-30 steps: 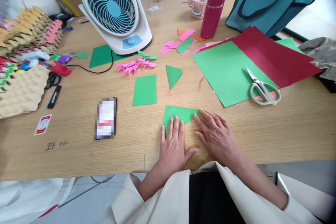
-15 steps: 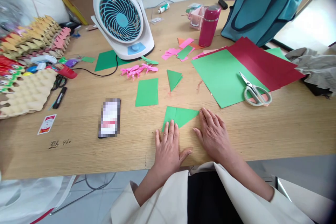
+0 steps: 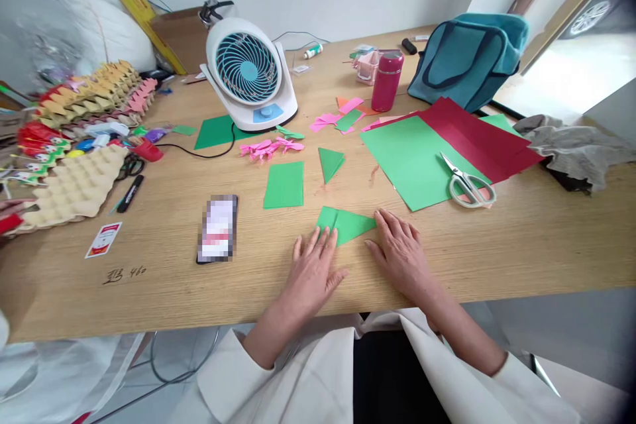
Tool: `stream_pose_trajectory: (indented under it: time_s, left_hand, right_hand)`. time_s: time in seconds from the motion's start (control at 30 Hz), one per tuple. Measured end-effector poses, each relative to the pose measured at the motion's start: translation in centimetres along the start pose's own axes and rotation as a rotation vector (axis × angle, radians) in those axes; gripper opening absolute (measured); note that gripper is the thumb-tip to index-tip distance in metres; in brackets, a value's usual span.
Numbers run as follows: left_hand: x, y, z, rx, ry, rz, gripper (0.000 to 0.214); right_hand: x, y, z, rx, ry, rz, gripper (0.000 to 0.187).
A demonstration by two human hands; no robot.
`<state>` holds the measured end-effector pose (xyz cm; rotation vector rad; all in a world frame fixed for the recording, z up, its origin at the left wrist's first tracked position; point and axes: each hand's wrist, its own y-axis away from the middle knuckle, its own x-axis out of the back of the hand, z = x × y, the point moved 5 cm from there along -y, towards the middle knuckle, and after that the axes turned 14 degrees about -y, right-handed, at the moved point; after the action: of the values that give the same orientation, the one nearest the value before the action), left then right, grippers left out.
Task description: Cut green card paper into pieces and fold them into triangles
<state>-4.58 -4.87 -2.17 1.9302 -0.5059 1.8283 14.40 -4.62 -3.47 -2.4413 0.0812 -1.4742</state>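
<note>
A folded piece of green paper (image 3: 350, 225) lies flat on the table in front of me, narrowing to a point on its right. The fingertips of my left hand (image 3: 313, 271) rest on its lower left part, fingers spread, thumb out to the side. My right hand (image 3: 401, 252) lies palm down at the paper's right tip, its fingers stretched out and touching it. Part of the paper's lower edge is hidden by my left fingers. Just beyond are a green paper rectangle (image 3: 283, 185) and a small folded green triangle (image 3: 330, 164).
To the right, scissors (image 3: 467, 184) lie on a large green sheet (image 3: 407, 152) beside dark red sheets (image 3: 481, 136). A phone (image 3: 217, 228) is at left. Behind stand a fan (image 3: 248, 73), a pink bottle (image 3: 387, 83) and a teal bag (image 3: 462, 59). Another person's hand (image 3: 17, 207) shows at far left.
The camera view has tilted up, showing more of the wall. My left hand has slid slightly down and left on the paper. Another person's hand has appeared at the far left.
</note>
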Motion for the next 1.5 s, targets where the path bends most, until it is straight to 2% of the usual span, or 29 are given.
stream_pose_trajectory:
  time_s: [0.1,0.17,0.33,0.43,0.57,0.77,0.83,0.93,1.0,1.07,1.13,1.2,1.33,1.4,1.5]
  left_hand:
    - [1.2,-1.3,-1.7,0.111,0.056,0.071,0.060]
    - [1.6,-2.2,-2.4,0.203,0.048,0.075,0.059]
    - [1.2,-3.5,-2.7,0.384,0.063,0.070,0.057]
    - [0.7,-3.6,-2.9,0.446,0.146,0.064,0.065]
    - [0.4,-3.6,-3.5,0.427,0.236,0.049,0.070]
    - [0.3,-3.2,-3.8,0.344,0.316,0.082,0.076]
    - [0.3,-3.0,-3.7,0.296,0.364,0.129,0.080]
    - [0.1,-2.6,-3.8,0.243,0.460,0.246,0.083]
    - [0.0,-2.4,-4.5,0.263,0.540,0.337,0.081]
    - [0.0,-2.2,-5.7,0.336,0.647,0.395,0.077]
    - [0.0,-2.3,-6.7,0.431,0.819,0.374,0.072]
    - [0.2,-2.6,-6.9,0.487,1.034,0.284,0.066]
    - [1.4,-3.9,-4.9,0.444,1.348,0.085,0.047]
    - [1.9,-4.5,-4.1,0.450,1.431,0.089,0.037]
    - [2.4,-5.4,-3.8,0.480,1.478,0.183,0.037]
  right_hand:
    - [0.2,-0.7,-0.2,-0.005,-0.031,-0.031,0.055]
    - [0.3,-1.2,-0.4,0.003,-0.055,-0.048,0.054]
    - [0.0,-1.5,-1.1,0.009,-0.100,-0.054,0.052]
    - [0.0,-1.4,-1.3,0.009,-0.158,-0.045,0.050]
    - [0.5,-1.3,-0.9,-0.052,-0.325,-0.035,0.051]
    - [0.8,-1.0,0.5,-0.319,-0.647,-0.131,0.054]
    - [0.6,-1.0,0.6,-0.345,-0.732,-0.188,0.046]
    - [0.5,-1.0,0.7,-0.347,-0.793,-0.236,0.024]
    - [0.7,-1.0,0.7,-0.348,-0.828,-0.230,0.014]
    - [0.9,-1.2,0.9,-0.360,-0.893,-0.196,0.014]
    - [1.0,-1.5,1.1,-0.390,-1.003,-0.157,0.017]
    - [0.8,-1.8,1.1,-0.435,-1.160,-0.118,0.024]
    - [-0.2,-2.1,0.5,-0.492,-1.425,-0.074,0.039]
    - [-0.7,-2.0,0.0,-0.496,-1.483,-0.081,0.042]
    - [-1.1,-1.5,-0.5,-0.478,-1.515,-0.119,0.039]
